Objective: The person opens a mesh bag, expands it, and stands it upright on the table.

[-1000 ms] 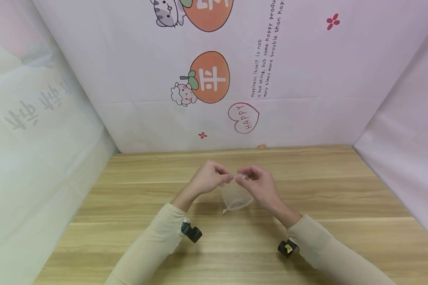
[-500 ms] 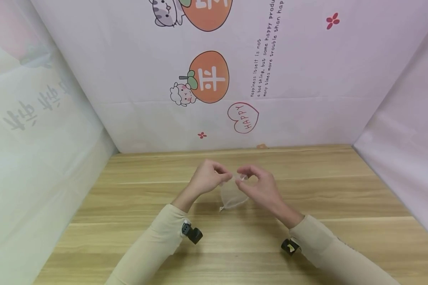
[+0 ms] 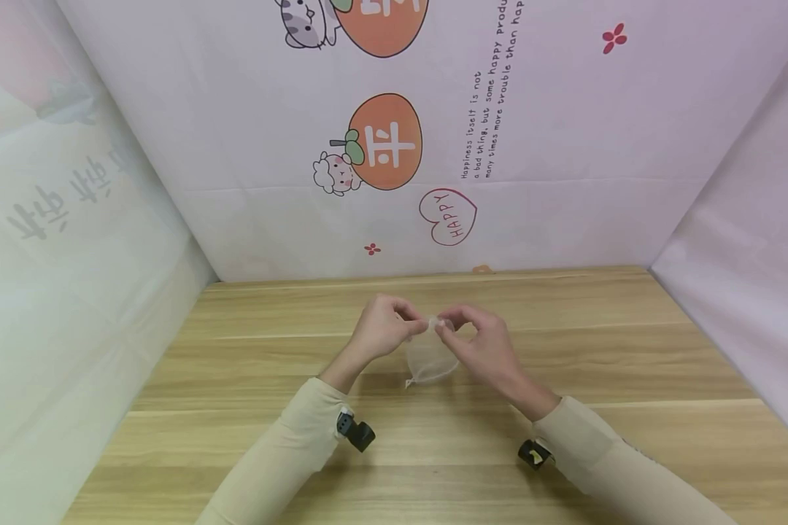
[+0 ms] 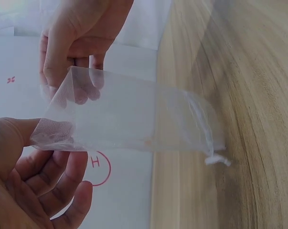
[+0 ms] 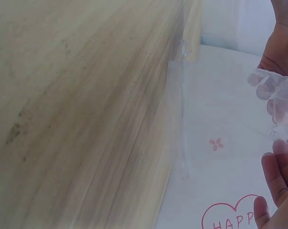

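Observation:
A sheer white mesh drawstring bag (image 3: 431, 359) hangs between my two hands, just above the table. My left hand (image 3: 382, 329) pinches the bag's upper edge on one side, its thumb over the mesh in the left wrist view. On the other side my right hand (image 3: 487, 348) pinches the upper edge between thumb and forefinger. Its other fingers show through the mesh (image 4: 117, 112) in the left wrist view. The cord end (image 4: 218, 160), with a small white knot, dangles at the bag's lower corner. I see nothing inside the bag.
The wooden table (image 3: 269, 437) spreads around both hands. White printed cloth (image 3: 545, 219) stands as a wall behind it, with more cloth at the left and right. A small black camera is strapped at each wrist.
My right thumb and forefinger parted at the bag's edge half a second ago and have now come together on it. The bag's lower end has shifted slightly left. My left hand has hardly moved.

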`<action>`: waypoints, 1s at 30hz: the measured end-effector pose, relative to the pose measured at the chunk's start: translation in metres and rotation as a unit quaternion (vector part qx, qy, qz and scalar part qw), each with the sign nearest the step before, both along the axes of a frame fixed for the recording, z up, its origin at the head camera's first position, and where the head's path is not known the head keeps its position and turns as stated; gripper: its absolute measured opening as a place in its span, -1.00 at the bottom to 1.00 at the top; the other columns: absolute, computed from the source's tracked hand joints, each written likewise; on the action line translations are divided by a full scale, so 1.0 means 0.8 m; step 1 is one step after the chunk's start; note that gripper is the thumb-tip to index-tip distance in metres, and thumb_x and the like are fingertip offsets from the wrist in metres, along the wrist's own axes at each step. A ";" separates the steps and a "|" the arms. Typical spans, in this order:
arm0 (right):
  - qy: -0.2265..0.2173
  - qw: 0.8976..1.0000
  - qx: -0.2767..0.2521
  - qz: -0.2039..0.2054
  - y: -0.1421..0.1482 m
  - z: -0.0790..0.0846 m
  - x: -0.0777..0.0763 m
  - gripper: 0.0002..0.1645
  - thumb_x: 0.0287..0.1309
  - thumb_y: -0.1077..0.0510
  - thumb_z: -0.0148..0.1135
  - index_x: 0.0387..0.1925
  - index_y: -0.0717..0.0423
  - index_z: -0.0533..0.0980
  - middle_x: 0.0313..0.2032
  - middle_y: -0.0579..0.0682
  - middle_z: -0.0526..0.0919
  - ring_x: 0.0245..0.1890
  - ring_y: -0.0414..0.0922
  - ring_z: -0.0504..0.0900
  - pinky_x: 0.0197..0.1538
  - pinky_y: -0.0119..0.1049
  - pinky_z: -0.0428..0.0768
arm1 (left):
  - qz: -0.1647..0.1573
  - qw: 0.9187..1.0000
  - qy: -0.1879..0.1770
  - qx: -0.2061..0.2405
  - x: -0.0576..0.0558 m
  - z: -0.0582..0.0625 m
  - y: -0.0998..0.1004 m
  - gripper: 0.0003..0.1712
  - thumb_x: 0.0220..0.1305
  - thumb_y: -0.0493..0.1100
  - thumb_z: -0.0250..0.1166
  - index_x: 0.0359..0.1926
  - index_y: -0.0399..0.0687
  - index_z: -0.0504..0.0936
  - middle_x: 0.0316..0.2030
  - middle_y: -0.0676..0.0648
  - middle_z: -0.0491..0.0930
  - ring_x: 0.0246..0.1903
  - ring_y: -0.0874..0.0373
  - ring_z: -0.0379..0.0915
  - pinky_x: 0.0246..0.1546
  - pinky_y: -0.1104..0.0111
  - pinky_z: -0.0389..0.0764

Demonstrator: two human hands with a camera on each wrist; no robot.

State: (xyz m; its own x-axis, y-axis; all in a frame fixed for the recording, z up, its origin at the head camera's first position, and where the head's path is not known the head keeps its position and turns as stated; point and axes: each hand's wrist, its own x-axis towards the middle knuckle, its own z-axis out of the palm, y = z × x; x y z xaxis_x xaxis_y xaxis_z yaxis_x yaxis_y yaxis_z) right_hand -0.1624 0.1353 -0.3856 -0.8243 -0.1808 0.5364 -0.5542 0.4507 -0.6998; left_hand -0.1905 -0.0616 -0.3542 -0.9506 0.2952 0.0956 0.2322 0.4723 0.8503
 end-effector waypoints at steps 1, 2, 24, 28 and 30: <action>0.004 1.000 -0.002 0.000 0.000 0.000 0.000 -0.90 0.21 0.24 0.40 -0.22 0.12 0.67 -0.37 -0.17 0.69 -0.33 -0.20 0.61 -0.17 -0.19 0.58 | 0.002 1.000 0.001 0.001 0.001 0.000 0.000 -0.91 0.19 -0.24 0.46 -0.44 -0.06 0.75 -0.47 0.05 0.68 -0.53 0.15 0.59 -0.54 0.38 0.56; 0.006 1.000 -0.005 0.000 -0.001 0.001 0.000 -0.92 0.22 0.24 0.40 -0.24 0.12 0.67 -0.37 -0.17 0.69 -0.33 -0.20 0.62 -0.17 -0.19 0.58 | 0.003 1.000 0.001 0.003 0.001 0.000 0.000 -0.91 0.19 -0.24 0.46 -0.45 -0.06 0.74 -0.47 0.05 0.68 -0.53 0.15 0.59 -0.54 0.38 0.56; -0.006 0.999 0.000 -0.035 0.001 -0.003 -0.005 -0.87 0.16 0.41 0.31 -0.28 0.19 0.66 -0.43 -0.08 0.68 -0.38 -0.16 0.60 -0.37 -0.35 0.53 | -0.005 0.999 0.010 0.031 0.006 -0.008 -0.001 -0.88 0.18 -0.26 0.44 -0.46 -0.08 0.68 -0.49 0.03 0.65 -0.57 0.15 0.58 -0.59 0.40 0.51; -0.012 0.999 -0.003 -0.029 0.000 -0.003 -0.007 -0.83 0.13 0.45 0.29 -0.28 0.18 0.65 -0.40 -0.06 0.68 -0.37 -0.14 0.59 -0.37 -0.38 0.51 | -0.009 1.000 0.005 0.027 0.005 -0.008 0.000 -0.92 0.17 -0.23 0.45 -0.38 -0.11 0.69 -0.46 0.02 0.65 -0.54 0.15 0.58 -0.58 0.39 0.52; -0.011 1.000 -0.003 -0.025 -0.001 -0.003 -0.007 -0.81 0.13 0.46 0.29 -0.28 0.17 0.65 -0.39 -0.06 0.69 -0.36 -0.14 0.59 -0.37 -0.38 0.51 | -0.013 1.000 0.011 0.019 0.004 -0.008 0.001 -0.88 0.16 -0.20 0.46 -0.28 -0.10 0.72 -0.43 0.04 0.65 -0.51 0.16 0.57 -0.56 0.38 0.54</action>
State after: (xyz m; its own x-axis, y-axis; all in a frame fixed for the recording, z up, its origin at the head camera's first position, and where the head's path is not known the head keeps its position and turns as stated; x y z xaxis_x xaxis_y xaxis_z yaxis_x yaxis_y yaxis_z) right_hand -0.1679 0.1349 -0.3877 -0.8441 -0.1350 0.5188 -0.5151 0.4727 -0.7150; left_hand -0.1876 -0.0608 -0.3603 -0.9406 0.3147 0.1272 0.2616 0.4336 0.8623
